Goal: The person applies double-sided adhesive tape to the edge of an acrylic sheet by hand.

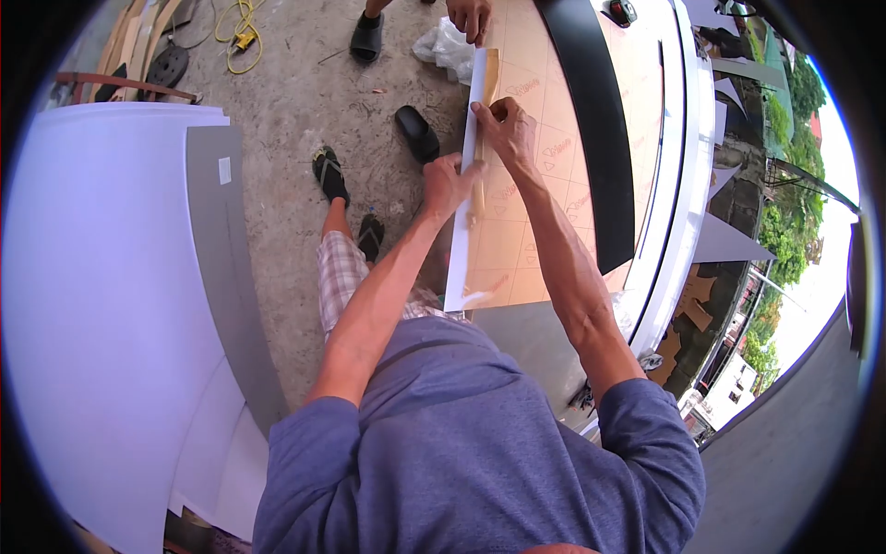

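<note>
A long white strip (457, 268) runs along the left edge of the brown printed sheet (554, 152), with crumpled brown film (491, 69) beside it. My left hand (449, 187) is closed around the strip's outer edge, its thumb blurred over the top. Farther up, my right hand (508, 129) pinches the brown film near the strip, fingertips together. Another person's hand (471, 18) is at the strip's far end. On the brown sheet lies a long, curved black strip (600, 120).
Large white sheets (101, 277) and a grey panel (217, 231) stand at the left. A loose black slipper (417, 134), clear plastic (445, 46) and a yellow cord (242, 42) lie on the concrete floor. Another person's slippered foot (366, 42) is near the top.
</note>
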A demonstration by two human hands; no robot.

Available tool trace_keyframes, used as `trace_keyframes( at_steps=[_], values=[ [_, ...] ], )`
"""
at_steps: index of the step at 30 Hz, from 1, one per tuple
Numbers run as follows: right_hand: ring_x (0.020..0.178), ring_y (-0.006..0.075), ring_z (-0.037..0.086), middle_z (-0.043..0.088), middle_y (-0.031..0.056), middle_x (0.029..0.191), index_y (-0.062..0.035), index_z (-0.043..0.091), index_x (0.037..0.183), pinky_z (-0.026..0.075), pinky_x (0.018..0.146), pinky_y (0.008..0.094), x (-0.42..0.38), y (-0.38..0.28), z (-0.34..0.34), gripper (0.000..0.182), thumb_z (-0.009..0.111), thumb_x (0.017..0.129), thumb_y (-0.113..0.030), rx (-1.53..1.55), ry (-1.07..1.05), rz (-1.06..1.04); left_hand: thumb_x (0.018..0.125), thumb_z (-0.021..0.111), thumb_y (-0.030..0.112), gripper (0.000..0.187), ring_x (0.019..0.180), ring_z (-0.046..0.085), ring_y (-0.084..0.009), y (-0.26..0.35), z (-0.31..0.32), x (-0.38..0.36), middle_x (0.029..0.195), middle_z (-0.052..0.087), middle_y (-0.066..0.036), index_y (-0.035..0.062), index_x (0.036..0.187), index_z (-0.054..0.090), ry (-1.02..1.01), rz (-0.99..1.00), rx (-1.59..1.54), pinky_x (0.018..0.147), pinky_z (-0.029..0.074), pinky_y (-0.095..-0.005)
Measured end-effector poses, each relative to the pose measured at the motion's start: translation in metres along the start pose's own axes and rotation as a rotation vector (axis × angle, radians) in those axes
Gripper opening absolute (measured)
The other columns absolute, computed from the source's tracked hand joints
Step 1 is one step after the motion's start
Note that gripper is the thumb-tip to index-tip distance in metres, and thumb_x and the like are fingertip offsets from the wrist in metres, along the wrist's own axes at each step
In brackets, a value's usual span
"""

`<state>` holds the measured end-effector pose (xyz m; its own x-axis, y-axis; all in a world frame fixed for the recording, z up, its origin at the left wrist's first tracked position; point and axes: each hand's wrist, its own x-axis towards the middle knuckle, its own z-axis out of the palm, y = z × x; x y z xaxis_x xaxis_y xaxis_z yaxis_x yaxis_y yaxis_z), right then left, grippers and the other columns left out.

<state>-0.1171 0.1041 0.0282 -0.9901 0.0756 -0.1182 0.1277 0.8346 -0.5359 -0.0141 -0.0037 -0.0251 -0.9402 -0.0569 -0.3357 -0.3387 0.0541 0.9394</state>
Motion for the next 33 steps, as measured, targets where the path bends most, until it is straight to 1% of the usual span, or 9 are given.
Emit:
trace_keyframes(
  at_steps=[4, 7, 13, 19, 22, 25, 28, 29, 33],
  values=[
    [0.077, 0.0317, 0.069, 0.07, 0.0156, 0.079, -0.0011, 0.067, 0.086, 0.053, 0.073, 0.0426, -0.002, -0.008, 0.001, 0.04, 0.072, 0.084, -0.041, -0.11, -0.047, -0.02, 0.083, 0.077, 0.037, 0.034, 0.058, 0.064, -0.0225, 0.001, -0.001, 0.001, 0.065, 0.066, -0.014, 0.0023, 0.084, 0.073, 0.013, 0.011, 0.056, 0.058, 0.048, -0.0362],
    [0.083, 0.0354, 0.068, 0.07, 0.0182, 0.083, -0.0015, 0.066, 0.088, 0.051, 0.078, 0.046, -0.003, -0.004, 0.006, 0.037, 0.069, 0.085, -0.039, -0.118, -0.032, -0.011, 0.081, 0.077, 0.033, 0.037, 0.06, 0.065, -0.0338, 0.009, -0.003, -0.004, 0.068, 0.064, -0.023, -0.0029, 0.08, 0.068, 0.037, 0.052, 0.067, 0.059, 0.049, -0.0396],
    [0.079, 0.0373, 0.068, 0.068, 0.0207, 0.078, -0.0005, 0.066, 0.087, 0.051, 0.072, 0.0479, -0.009, 0.003, 0.019, 0.033, 0.064, 0.09, -0.033, -0.243, 0.111, -0.098, 0.08, 0.079, 0.037, 0.043, 0.061, 0.065, -0.0332, 0.006, -0.003, -0.003, 0.067, 0.063, -0.023, -0.0034, 0.077, 0.066, 0.032, 0.032, 0.098, 0.059, 0.048, -0.0402],
    [0.078, 0.0433, 0.065, 0.066, 0.025, 0.079, 0.0015, 0.059, 0.083, 0.05, 0.075, 0.0528, 0.0, 0.011, 0.017, 0.03, 0.053, 0.093, -0.026, -0.144, -0.032, -0.11, 0.083, 0.078, 0.038, 0.039, 0.055, 0.052, -0.0152, -0.014, 0.003, 0.001, 0.063, 0.063, -0.01, 0.0001, 0.083, 0.069, 0.012, 0.058, 0.051, 0.054, 0.043, -0.0333],
    [0.077, 0.0435, 0.065, 0.066, 0.0263, 0.077, 0.0022, 0.06, 0.083, 0.05, 0.074, 0.0526, -0.004, 0.018, 0.022, 0.029, 0.053, 0.092, -0.025, -0.106, 0.045, -0.088, 0.084, 0.078, 0.039, 0.039, 0.056, 0.05, -0.0113, -0.014, 0.003, 0.001, 0.061, 0.061, -0.007, -0.0001, 0.085, 0.069, 0.02, 0.074, 0.007, 0.053, 0.042, -0.0318],
    [0.081, 0.0423, 0.066, 0.068, 0.0258, 0.08, 0.0022, 0.063, 0.085, 0.05, 0.075, 0.0513, -0.004, 0.019, 0.012, 0.036, 0.053, 0.095, -0.031, -0.008, -0.011, -0.07, 0.088, 0.074, 0.038, 0.038, 0.058, 0.049, -0.0083, -0.014, -0.001, 0.001, 0.061, 0.06, -0.002, -0.0002, 0.086, 0.07, -0.033, 0.042, 0.011, 0.054, 0.041, -0.0296],
    [0.082, 0.0405, 0.067, 0.069, 0.0239, 0.082, 0.0008, 0.065, 0.086, 0.05, 0.075, 0.0505, 0.003, 0.034, 0.004, 0.042, 0.052, 0.097, -0.038, 0.021, 0.057, -0.038, 0.092, 0.07, 0.036, 0.037, 0.061, 0.05, -0.0063, -0.019, -0.003, 0.0, 0.065, 0.059, 0.002, -0.0003, 0.089, 0.07, -0.122, -0.076, -0.154, 0.056, 0.041, -0.0276],
    [0.082, 0.0397, 0.068, 0.07, 0.0212, 0.084, -0.0003, 0.066, 0.088, 0.051, 0.076, 0.0487, 0.004, 0.038, 0.005, 0.047, 0.051, 0.098, -0.044, 0.004, 0.021, 0.055, 0.092, 0.069, 0.036, 0.036, 0.062, 0.05, -0.0061, -0.021, -0.002, -0.003, 0.066, 0.059, 0.002, -0.0005, 0.089, 0.07, -0.132, -0.066, -0.186, 0.056, 0.041, -0.0273],
    [0.083, 0.0399, 0.068, 0.071, 0.0213, 0.085, -0.0011, 0.068, 0.09, 0.051, 0.078, 0.047, -0.014, -0.001, -0.018, 0.044, 0.056, 0.094, -0.044, -0.085, -0.077, 0.09, 0.093, 0.068, 0.033, 0.034, 0.064, 0.051, -0.0059, -0.02, -0.003, -0.011, 0.072, 0.062, 0.001, -0.0011, 0.093, 0.07, -0.17, -0.047, -0.213, 0.058, 0.042, -0.0265]
  ],
)
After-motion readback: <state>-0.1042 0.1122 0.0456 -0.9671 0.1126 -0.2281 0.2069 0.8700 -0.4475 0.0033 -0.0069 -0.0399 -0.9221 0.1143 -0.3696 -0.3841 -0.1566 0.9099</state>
